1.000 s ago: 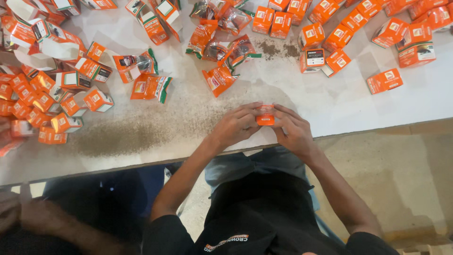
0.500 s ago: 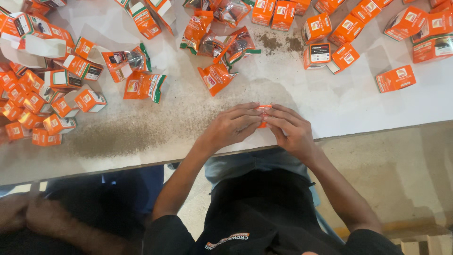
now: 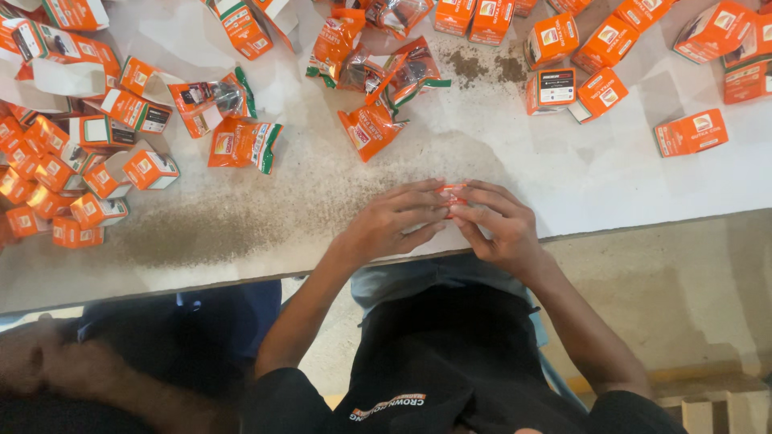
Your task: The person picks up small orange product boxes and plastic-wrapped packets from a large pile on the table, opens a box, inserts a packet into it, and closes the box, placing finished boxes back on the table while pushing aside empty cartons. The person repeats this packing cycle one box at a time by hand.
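My left hand [image 3: 394, 221] and my right hand [image 3: 497, 225] meet at the near edge of the white table [image 3: 611, 181]. Between their fingertips sits a small orange box [image 3: 453, 195], mostly covered by my fingers. Both hands grip it. An orange packet [image 3: 370, 130] lies on the table just beyond my left hand. A single orange box [image 3: 691, 133] lies to the right, apart from the others.
Several orange boxes [image 3: 60, 173] are heaped at the left. Opened packets [image 3: 245, 143] and more boxes [image 3: 575, 60] spread across the far side. Dark powder [image 3: 193, 233] dusts the table near its edge. Another person's arm [image 3: 56, 370] shows at the lower left. Concrete floor [image 3: 683, 297] lies on the right.
My fingers have closed further over the small orange box, which now shows less. The view has shifted slightly, so the table's contents sit higher and to the left.
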A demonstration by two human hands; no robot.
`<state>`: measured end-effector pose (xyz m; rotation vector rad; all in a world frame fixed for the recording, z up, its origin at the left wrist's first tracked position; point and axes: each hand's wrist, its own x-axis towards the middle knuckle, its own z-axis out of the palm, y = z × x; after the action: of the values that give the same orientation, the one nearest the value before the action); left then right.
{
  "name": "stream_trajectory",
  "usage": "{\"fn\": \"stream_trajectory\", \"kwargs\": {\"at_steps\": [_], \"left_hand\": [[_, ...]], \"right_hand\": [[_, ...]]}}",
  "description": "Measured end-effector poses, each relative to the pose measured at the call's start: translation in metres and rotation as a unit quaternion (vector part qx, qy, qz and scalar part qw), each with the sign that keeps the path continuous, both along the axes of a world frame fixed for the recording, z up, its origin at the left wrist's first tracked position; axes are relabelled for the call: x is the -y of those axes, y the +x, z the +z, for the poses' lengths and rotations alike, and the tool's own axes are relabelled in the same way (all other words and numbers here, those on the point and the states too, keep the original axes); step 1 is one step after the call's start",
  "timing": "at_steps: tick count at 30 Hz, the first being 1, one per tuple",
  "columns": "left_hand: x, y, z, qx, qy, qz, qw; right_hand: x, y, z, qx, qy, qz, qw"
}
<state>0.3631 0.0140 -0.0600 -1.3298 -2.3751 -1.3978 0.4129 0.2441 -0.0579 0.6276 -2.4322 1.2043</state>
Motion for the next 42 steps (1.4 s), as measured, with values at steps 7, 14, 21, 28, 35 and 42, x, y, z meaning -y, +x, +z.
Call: {"fn": "stream_trajectory", "kwargs": {"at_steps": [7,14,21,28,35,42], "left_hand": [[-0.002,0.007,0.001,-0.072,-0.089,0.007,0.993],[0.018,-0.032,0.006,-0.128,-0.133,0.213,0.959],[0.013,-0.025,0.000,0.248,-0.181,0.262,0.915],[0.095,-0.096,0.015,-0.029,-0.105,0.351,0.930],[0.131,-0.232,0.022,-0.277,-0.380,0.276,0.838],[0.096,-0.137,0.024,-0.174,-0.017,0.238,0.955]], "right_hand": [[-0.004,0.006,0.000,-0.021,0.071,0.023,0.997],[-0.002,-0.012,0.002,-0.056,0.195,-0.192,0.960],[0.060,-0.033,0.010,-0.011,0.118,0.003,0.993],[0.059,-0.032,-0.003,-0.004,0.087,-0.040,0.995],[0.039,-0.028,-0.034,0.072,-0.073,-0.064,0.993],[0.029,-0.029,-0.062,0.203,-0.345,-0.084,0.913]]}}
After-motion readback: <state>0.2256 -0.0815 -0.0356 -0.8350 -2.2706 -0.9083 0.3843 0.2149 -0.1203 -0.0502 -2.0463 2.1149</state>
